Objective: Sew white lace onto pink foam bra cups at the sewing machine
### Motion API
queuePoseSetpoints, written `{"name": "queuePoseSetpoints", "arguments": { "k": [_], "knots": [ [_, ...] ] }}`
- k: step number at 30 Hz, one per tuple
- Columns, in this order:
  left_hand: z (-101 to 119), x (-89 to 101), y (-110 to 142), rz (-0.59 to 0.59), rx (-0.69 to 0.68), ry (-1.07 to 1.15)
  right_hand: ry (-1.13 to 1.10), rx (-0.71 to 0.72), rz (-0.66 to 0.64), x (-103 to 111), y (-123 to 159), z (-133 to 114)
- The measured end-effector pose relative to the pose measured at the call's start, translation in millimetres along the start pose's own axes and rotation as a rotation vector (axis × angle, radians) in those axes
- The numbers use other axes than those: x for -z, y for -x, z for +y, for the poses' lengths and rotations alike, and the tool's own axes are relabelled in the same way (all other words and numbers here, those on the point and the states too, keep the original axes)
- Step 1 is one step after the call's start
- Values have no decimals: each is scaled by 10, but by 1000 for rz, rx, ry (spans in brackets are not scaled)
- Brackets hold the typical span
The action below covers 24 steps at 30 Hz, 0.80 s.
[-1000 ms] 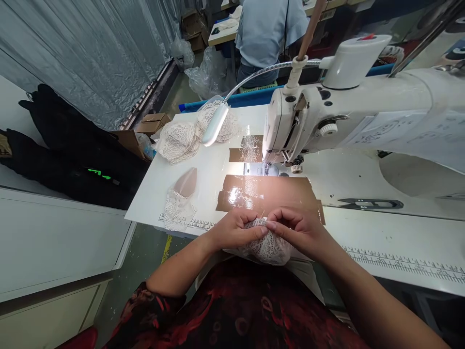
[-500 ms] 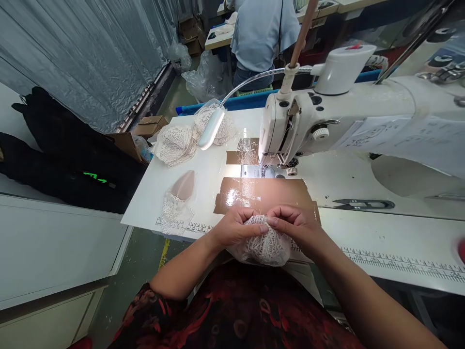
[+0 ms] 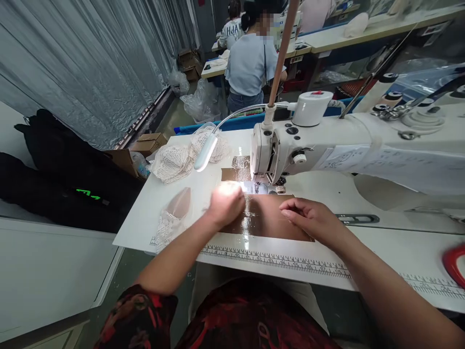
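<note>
Lace piece (image 3: 172,214) rests at eleven o'clock; the pinched one has left my view, its handling apparently over. Left hand (image 3: 227,202) at twelve, blurred; right hand (image 3: 311,216) at one, narrowly curled: I can't tell what they hold.

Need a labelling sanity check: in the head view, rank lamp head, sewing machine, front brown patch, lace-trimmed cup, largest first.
1. Sewing machine, cropped
2. Front brown patch, partly covered
3. Lace-trimmed cup
4. Lamp head

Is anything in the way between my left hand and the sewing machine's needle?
Nothing visible stands between your left hand and the needle. The white lamp hangs beyond the hand, off that path; glare and blur hide fine detail around the fingers.
</note>
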<state>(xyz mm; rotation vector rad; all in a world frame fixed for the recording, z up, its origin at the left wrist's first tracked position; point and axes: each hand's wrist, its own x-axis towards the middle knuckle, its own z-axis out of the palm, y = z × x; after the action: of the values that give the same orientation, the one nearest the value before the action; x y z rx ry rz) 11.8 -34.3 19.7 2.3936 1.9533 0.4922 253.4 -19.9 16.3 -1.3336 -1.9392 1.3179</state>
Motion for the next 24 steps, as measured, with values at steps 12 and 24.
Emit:
{"name": "queuePoseSetpoints", "arguments": {
  "k": [12, 24],
  "knots": [
    [407, -261, 156, -209, -166, -88, 698, 466, 22, -418, -330, 96],
    [-25, -334, 117, -117, -307, 240, 823, 544, 78, -487, -293, 219]
  ]
}}
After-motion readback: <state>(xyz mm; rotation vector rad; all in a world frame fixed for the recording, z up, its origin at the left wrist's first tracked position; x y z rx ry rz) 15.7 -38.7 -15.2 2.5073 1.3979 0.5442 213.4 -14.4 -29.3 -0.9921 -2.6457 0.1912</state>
